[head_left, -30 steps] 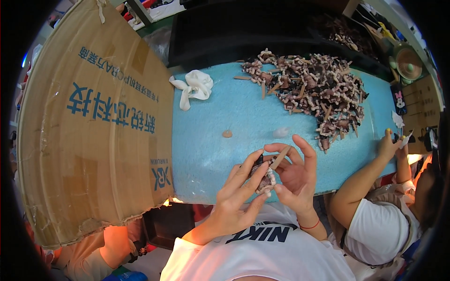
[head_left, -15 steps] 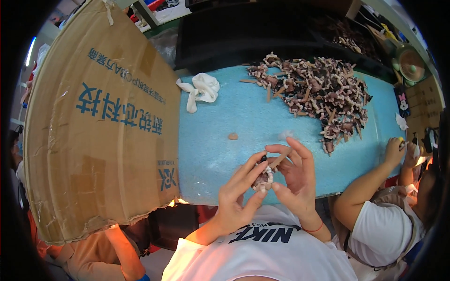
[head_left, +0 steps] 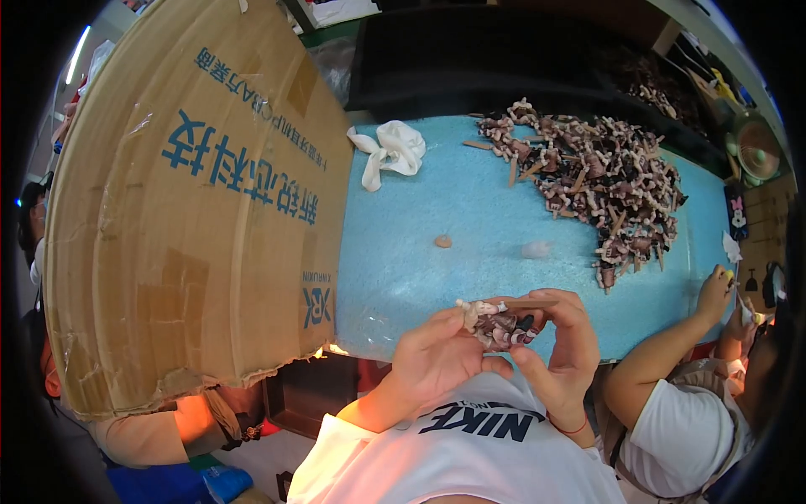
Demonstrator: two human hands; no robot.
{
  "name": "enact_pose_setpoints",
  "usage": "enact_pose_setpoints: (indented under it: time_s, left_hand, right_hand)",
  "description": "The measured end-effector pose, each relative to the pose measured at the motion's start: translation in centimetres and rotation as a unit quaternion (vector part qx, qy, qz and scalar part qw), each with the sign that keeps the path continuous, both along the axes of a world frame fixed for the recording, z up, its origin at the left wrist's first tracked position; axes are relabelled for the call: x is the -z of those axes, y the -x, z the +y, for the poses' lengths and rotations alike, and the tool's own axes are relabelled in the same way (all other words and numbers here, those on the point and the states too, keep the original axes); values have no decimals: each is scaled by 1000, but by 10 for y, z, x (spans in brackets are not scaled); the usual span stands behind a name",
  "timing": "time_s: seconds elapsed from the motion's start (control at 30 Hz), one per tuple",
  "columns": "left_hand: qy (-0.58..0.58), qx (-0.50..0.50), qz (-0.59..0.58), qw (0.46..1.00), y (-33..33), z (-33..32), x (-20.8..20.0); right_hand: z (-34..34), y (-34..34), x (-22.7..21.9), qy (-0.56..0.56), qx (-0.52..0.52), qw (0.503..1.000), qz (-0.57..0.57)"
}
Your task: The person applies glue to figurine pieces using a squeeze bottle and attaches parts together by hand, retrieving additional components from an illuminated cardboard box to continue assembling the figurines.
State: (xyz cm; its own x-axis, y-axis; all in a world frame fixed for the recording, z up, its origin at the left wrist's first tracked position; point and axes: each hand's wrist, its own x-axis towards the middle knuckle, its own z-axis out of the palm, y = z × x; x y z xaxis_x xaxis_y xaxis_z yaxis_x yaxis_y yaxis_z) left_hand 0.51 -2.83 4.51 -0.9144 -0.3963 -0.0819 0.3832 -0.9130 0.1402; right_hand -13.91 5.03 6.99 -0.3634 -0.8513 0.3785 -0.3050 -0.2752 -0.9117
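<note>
Holding a small clustered figure piece [head_left: 497, 326] between them, the left hand [head_left: 437, 357] and the right hand [head_left: 561, 349] are meeting just above the near edge of the blue tabletop [head_left: 437, 193]. Both hands are grasping the piece: the left is pinching its pale end, the right is curling around its darker end. Its long axis is lying roughly left to right, between the two hands and equally near each. A thin wooden stick [head_left: 520, 303] is lying along its top. The heap of similar pieces [head_left: 596, 181] is sitting well apart, toward the far right.
</note>
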Motion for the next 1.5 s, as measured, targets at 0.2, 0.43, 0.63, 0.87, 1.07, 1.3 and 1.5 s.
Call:
enact_pose_setpoints:
  time_s: [0.2,0.43,0.63,0.87,1.07,1.3,1.5]
  left_hand:
    - [-32,11,54,998,1,4,3]
    - [-84,17,-6,996,5,6,-2]
    - [-66,15,-34,997,2,8,3]
    - [257,-56,-142,954,-1,6,-3]
    - [480,-172,-141,849,0,5,1]
    - [653,-255,-217,679,2,0,-3]
    - [698,-288,-247,607,0,1,-4]
  right_hand:
    - [0,1,-2,-14,-4,999,43]
    - [-1,-1,-5,-21,6,998,53]
    - [5,0,-11,-43,-1,995,91]
    - [12,3,3,-6,-44,999,28]
    - [11,-6,-1,-8,-106,969,-224]
    - [3,-7,-3,-24,-105,975,-193]
    - [-2,-9,1,-46,-115,977,-174]
